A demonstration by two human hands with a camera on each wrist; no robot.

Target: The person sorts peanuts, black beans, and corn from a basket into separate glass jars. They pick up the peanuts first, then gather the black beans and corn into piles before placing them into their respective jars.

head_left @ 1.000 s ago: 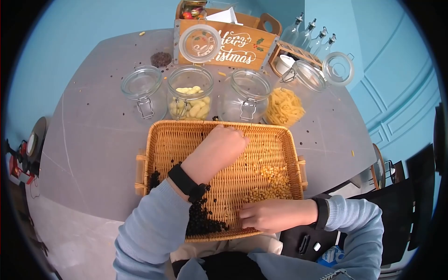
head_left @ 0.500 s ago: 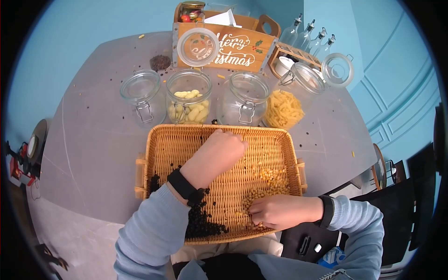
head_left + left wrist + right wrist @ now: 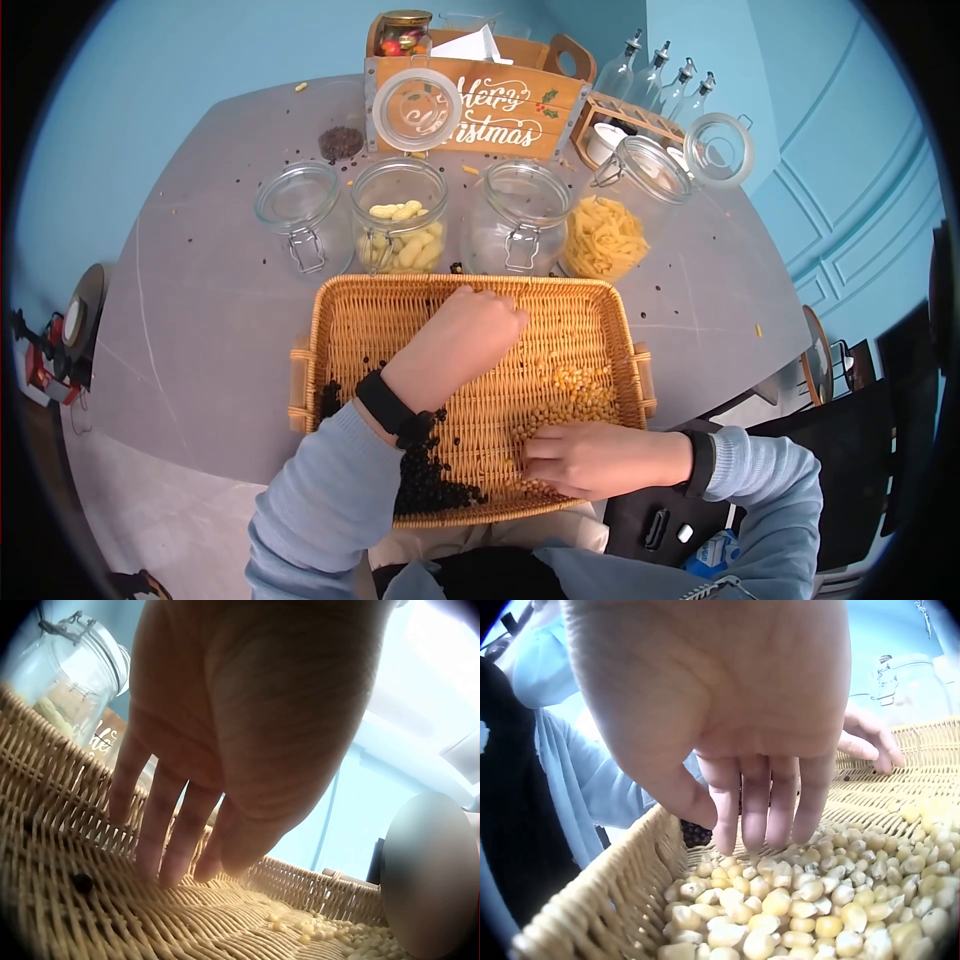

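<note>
In the wicker basket (image 3: pixel 485 400), black beans (image 3: pixel 430 480) lie at the near left and yellow corn kernels (image 3: pixel 575 400) at the right. My left hand (image 3: pixel 455 340) reaches over the basket's far middle; in the left wrist view the fingers of this hand (image 3: pixel 240 735) point down, extended and slightly apart, touching the woven bottom with nothing held. A single black bean (image 3: pixel 82 883) lies beside them. My right hand (image 3: pixel 605 460) is at the near right; in the right wrist view this hand (image 3: pixel 727 712) has its extended fingers lowered onto the edge of the kernels (image 3: pixel 802 907).
Beyond the basket stand an empty open jar (image 3: pixel 305 225), a jar of peanuts (image 3: pixel 400 240), another clear jar (image 3: pixel 515 225) and a pasta jar (image 3: pixel 605 240). Behind them are a wooden crate (image 3: pixel 500 110) and a rack of glass bottles (image 3: pixel 630 125). Dark bits (image 3: pixel 341 143) lie at the back left.
My right hand moved right and slightly up, then a little back left, among the kernels, which now lie nearer the basket's front. My left hand stays in about the same place over the basket.
</note>
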